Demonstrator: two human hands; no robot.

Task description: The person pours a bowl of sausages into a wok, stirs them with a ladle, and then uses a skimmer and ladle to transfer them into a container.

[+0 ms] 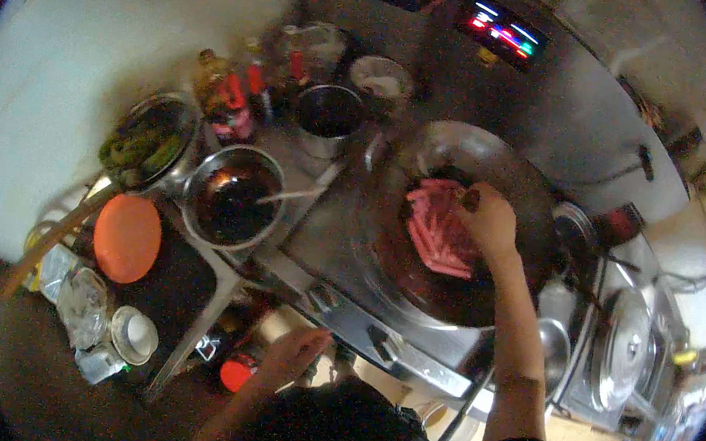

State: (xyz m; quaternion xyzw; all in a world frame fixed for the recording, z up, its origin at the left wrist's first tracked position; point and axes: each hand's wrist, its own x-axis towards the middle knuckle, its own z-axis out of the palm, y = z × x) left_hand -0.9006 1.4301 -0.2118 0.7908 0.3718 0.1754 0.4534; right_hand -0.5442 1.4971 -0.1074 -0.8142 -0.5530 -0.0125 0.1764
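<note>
A large wok (520, 287) sits before me, with a heap of pink strips (434, 230), possibly raw meat or sausage, in its middle. Over the right side of the heap, my right hand (490, 221) is bent down with its fingers curled in. Its fingertips are at or just above the strips; blur hides whether they pinch anything. Low near my body, in front of the stove's front edge (403, 352), hovers my left hand (304, 350). Its fingers are loosely extended, and nothing shows in it.
Left of the wok stand a metal pot of dark liquid (228, 241) with a utensil in it, a pot of greens (150, 149) and bottles (229, 99). An orange lid or plate (127, 239) lies nearer. A metal lid (628, 350) is at right; a lit panel (503, 32) is behind.
</note>
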